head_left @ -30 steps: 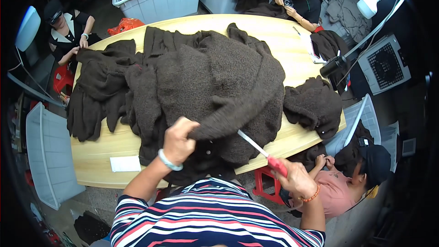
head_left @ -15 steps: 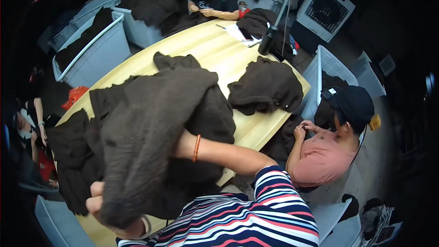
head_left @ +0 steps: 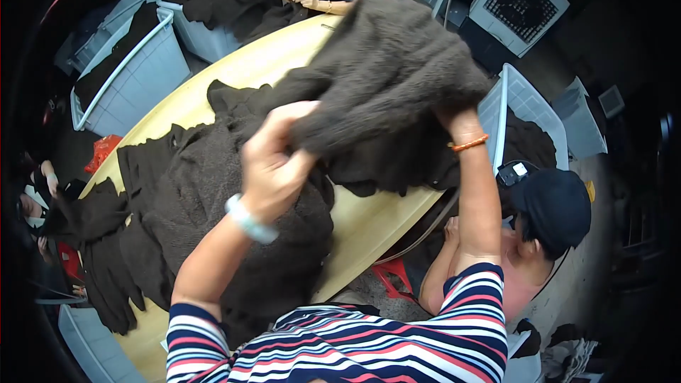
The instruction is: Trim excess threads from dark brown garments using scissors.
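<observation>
A dark brown knit garment [head_left: 397, 64] hangs raised over the right part of the table, stretched between my two hands. My left hand [head_left: 273, 163], with a pale band at the wrist, is closed on its near left edge, thumb and fingers pinching the cloth. At its right end my right hand [head_left: 457, 119] holds it up; the fingers are hidden in the fabric, and an orange bracelet circles that wrist. Under my left forearm lies a large heap of similar brown knit garments [head_left: 213, 170]. More dark cloth shows below the raised piece, partly hidden by it.
The yellow wooden table [head_left: 369, 230] curves across the view. Grey plastic bins [head_left: 135, 71] with dark garments stand at the far left; another bin [head_left: 532, 106] is at the right. A co-worker in a dark cap [head_left: 553, 206] sits close by my right arm. Others work at the far side and left.
The raised garment has moved from the left heap up and to the right, over the table's right part. Both hands went with it; my right arm now reaches forward instead of across to the left.
</observation>
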`<action>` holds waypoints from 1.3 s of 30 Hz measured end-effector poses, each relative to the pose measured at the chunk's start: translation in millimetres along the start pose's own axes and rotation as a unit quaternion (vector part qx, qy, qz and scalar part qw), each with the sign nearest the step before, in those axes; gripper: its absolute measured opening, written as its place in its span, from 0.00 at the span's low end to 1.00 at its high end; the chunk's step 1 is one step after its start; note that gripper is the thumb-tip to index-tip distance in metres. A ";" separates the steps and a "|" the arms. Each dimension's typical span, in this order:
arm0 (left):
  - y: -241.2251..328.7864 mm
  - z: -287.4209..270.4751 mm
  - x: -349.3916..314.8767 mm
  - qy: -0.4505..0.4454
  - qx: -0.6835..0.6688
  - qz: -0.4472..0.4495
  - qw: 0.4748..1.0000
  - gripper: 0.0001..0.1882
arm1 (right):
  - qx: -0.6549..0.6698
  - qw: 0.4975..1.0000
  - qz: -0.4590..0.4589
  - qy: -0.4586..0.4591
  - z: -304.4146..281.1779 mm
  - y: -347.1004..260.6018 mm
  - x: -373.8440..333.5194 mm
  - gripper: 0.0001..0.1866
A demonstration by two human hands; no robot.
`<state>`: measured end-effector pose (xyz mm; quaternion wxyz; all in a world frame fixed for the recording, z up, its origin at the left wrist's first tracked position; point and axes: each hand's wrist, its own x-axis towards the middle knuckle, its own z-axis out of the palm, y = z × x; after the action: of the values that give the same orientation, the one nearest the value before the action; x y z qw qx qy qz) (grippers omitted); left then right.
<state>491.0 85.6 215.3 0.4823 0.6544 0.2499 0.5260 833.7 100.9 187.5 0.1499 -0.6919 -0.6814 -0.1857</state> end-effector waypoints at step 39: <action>55.7 -179.6 -243.2 -0.069 0.367 -0.341 0.863 0.09 | 0.353 0.875 0.061 -0.327 -51.0 -219.3 -204.3 0.29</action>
<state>235.8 -74.0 153.0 0.3724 0.6926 0.5987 0.1523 611.5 -98.0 128.5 0.1642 -0.6541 -0.6686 0.3132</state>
